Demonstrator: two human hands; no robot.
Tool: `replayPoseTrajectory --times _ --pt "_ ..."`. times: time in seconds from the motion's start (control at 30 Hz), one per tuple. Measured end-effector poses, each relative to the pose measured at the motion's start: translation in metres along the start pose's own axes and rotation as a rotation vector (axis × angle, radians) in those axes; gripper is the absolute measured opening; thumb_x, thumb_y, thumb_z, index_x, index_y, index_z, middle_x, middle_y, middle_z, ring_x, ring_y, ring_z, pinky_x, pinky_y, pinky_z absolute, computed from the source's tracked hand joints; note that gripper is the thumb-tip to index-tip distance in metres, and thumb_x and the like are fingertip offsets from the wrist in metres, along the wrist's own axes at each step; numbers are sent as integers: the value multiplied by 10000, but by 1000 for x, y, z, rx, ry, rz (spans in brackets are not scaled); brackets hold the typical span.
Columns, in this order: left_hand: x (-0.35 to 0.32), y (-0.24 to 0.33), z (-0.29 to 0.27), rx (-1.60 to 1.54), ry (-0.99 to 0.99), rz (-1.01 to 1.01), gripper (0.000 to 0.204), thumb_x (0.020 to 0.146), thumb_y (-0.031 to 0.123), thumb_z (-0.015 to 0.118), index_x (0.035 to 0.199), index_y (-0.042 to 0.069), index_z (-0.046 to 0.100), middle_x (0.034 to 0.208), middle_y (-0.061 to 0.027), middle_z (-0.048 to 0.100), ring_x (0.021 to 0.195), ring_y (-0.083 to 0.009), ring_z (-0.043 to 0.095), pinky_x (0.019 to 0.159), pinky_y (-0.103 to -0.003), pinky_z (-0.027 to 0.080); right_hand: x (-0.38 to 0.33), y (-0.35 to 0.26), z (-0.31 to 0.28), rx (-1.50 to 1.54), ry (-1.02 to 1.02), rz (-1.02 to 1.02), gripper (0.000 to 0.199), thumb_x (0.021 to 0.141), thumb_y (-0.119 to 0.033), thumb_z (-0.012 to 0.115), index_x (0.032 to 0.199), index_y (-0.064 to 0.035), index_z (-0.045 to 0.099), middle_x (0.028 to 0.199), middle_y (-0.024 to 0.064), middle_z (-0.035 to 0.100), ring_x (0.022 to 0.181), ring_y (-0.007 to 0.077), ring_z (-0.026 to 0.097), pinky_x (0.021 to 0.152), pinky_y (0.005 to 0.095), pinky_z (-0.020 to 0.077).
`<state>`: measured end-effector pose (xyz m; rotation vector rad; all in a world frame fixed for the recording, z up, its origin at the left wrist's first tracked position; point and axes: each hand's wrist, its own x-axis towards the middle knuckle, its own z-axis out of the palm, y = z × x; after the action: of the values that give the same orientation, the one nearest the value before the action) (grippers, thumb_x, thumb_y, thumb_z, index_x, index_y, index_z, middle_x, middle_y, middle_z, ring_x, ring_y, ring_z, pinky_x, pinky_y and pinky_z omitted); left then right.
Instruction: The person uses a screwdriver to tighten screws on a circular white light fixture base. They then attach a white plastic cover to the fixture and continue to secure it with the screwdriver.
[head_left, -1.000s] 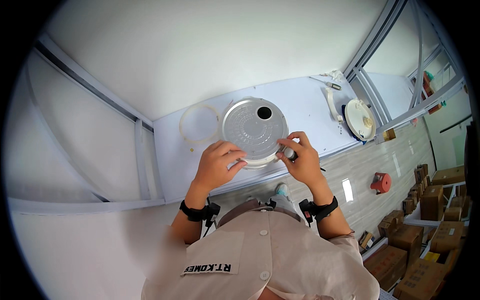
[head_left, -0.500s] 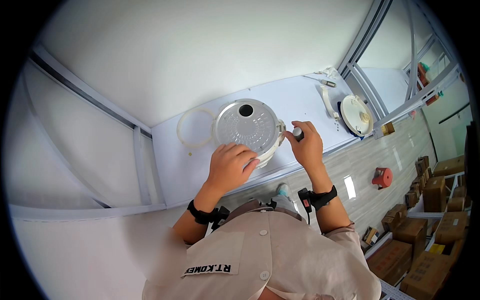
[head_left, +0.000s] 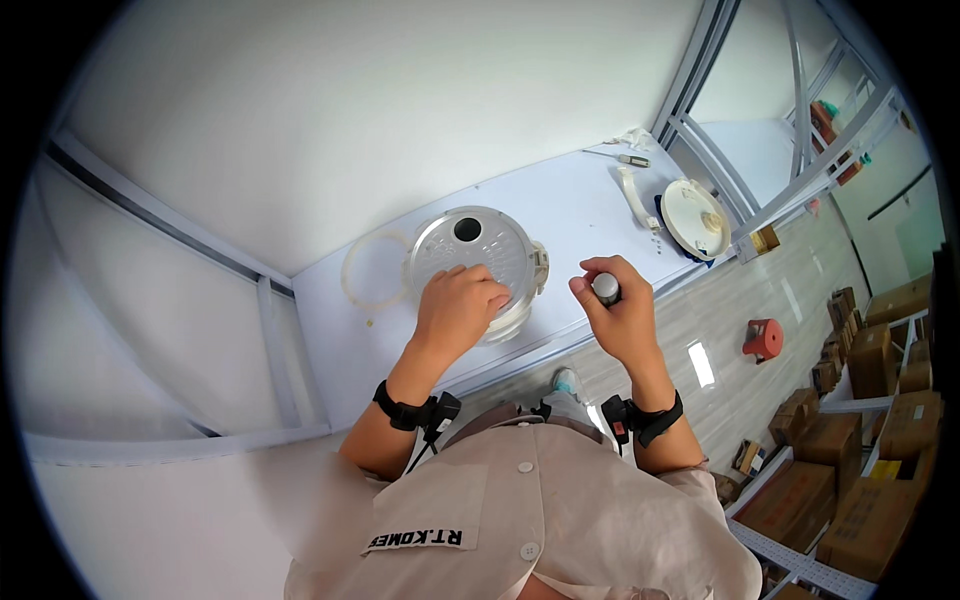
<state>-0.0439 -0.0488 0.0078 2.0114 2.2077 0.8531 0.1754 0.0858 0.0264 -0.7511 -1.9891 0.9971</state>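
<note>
A round silver metal lid with a dark round hole lies on the table, on a cream-coloured rim with a latch-like bracket at its right. My left hand reaches over its near edge. Its fingers are curled in with the thumb drawn close, and whatever they pinch, if anything, is hidden. Off to the right of the lid, not touching it, my right hand is closed round a grey cylindrical handle. Only the handle's rounded end shows; the rest is covered by the fingers.
A pale ring lies left of the lid. Far right on the table are a screwdriver, a curved white handle piece, small loose parts and a round cream cover. A red stool and cardboard boxes stand beyond the table.
My right hand has moved away from the lid's right side with the grey handle. My left hand's fingers have drawn in over the lid. The whole view has shifted slightly.
</note>
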Motion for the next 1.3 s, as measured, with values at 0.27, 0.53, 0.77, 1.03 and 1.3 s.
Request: replayPoseTrajectory --times 0.27,0.53,0.77,1.03,1.3 --pt "0 10 0 -7 75 24 66 961 140 723 997 98 759 929 -51 741 907 -308 694 822 -441 531 -10 -16 -40 334 214 -71 156 997 -163 647 1022 -15 607 925 104 689 816 156 611 751 326 496" --pt "-25 20 4 -196 228 50 72 954 89 737 1022 77 716 914 -97 754 850 -328 693 805 -444 531 -18 -22 -48 625 269 -120 423 1052 -418 615 1127 -8 544 1005 201 695 905 239 690 829 386 565" --pt "-41 19 -1 -288 297 30 115 918 14 784 1014 32 724 917 -113 755 798 -288 693 684 -382 549 -18 -19 -24 620 229 -164 405 1060 -400 617 1121 -6 543 1001 206 700 897 236 685 835 386 565" --pt "-46 16 0 -277 318 56 121 905 -1 783 1007 21 722 926 -112 760 826 -303 701 730 -393 552 -16 -20 -20 621 153 -82 364 1074 -370 626 1147 -23 541 1011 181 715 881 171 676 661 283 533" --pt "-48 10 0 -282 333 11 85 924 36 762 998 30 719 913 -111 754 836 -327 696 759 -429 547 -8 -28 -20 597 122 -80 400 1055 -232 704 1327 -34 488 1162 152 671 924 166 664 743 305 573"
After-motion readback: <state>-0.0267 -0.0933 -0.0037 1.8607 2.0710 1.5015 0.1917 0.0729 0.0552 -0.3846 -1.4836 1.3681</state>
